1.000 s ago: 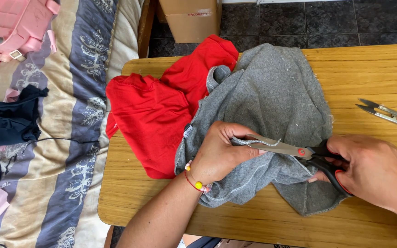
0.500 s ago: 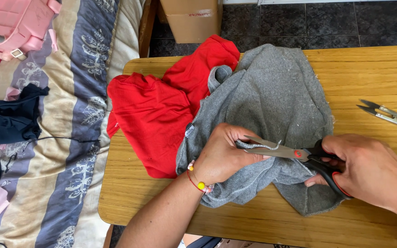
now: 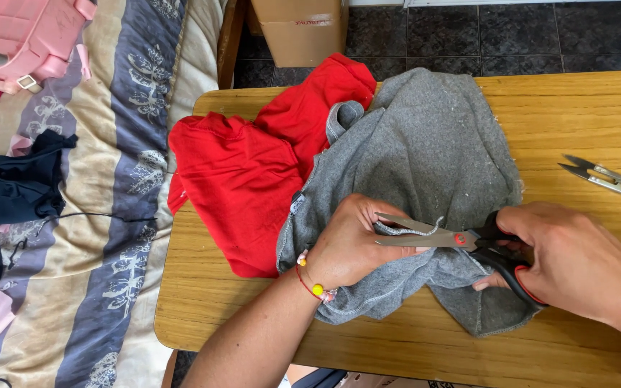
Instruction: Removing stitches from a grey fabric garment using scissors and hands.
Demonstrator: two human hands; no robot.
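A grey fleece garment (image 3: pixel 425 151) lies crumpled on the wooden table (image 3: pixel 576 115). My left hand (image 3: pixel 350 241) pinches a fold of its edge near the middle. My right hand (image 3: pixel 576 262) grips black-handled scissors (image 3: pixel 454 238), whose blades are parted around a strip of the grey cloth by my left fingers. A red garment (image 3: pixel 253 172) lies under and to the left of the grey one.
Small metal thread snips (image 3: pixel 609 179) rest on the table at the right. A bed with a striped floral cover (image 3: pixel 102 237) runs along the left, with a dark garment (image 3: pixel 16 187) and a pink bag (image 3: pixel 23 36) on it. A cardboard box (image 3: pixel 300 29) stands on the tiled floor behind.
The scissors have shifted slightly along the grey cloth's edge and the blades are a little more open. My left hand has tightened its pinch on the fold.
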